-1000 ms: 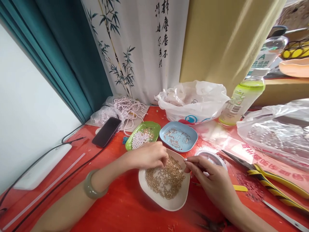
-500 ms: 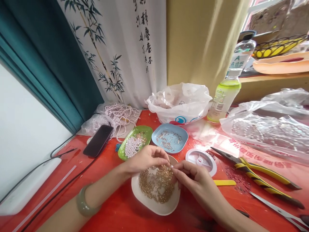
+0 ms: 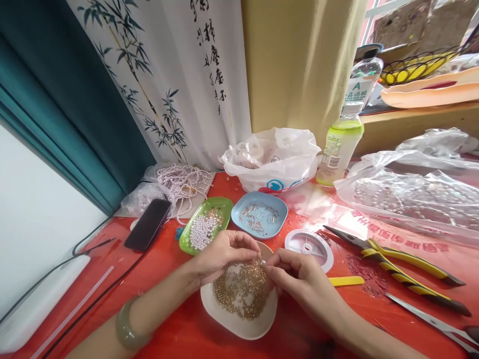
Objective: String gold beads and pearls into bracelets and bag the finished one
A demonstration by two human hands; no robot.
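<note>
My left hand [image 3: 224, 254], with a ring and a green bangle [image 3: 129, 324] on the wrist, is closed in a pinch above a white plate [image 3: 234, 326]. My right hand [image 3: 294, 271] pinches close against it, fingertips nearly touching. Between the two sets of fingertips shows a small white bead [image 3: 263, 262]; any thread there is too fine to make out. Under both hands the plate holds many tiny gold beads [image 3: 241, 294]. Behind them stand a green dish [image 3: 184, 244] with white pearl beads [image 3: 202, 232] and a blue dish [image 3: 280, 219] with small metal pieces.
Pliers [image 3: 396, 264] and scissors [image 3: 426, 316] lie at right, near a yellow strip [image 3: 347, 281] and a white spool [image 3: 309, 249]. A phone [image 3: 147, 225], bead strands [image 3: 183, 182], a plastic bag [image 3: 273, 159], a bottle [image 3: 339, 152] and bagged beads [image 3: 411, 194] stand further back.
The whole view has shifted slightly, with most things a little further left. Both hands stay pinched together over the plate; the white bead now shows less between the fingertips.
</note>
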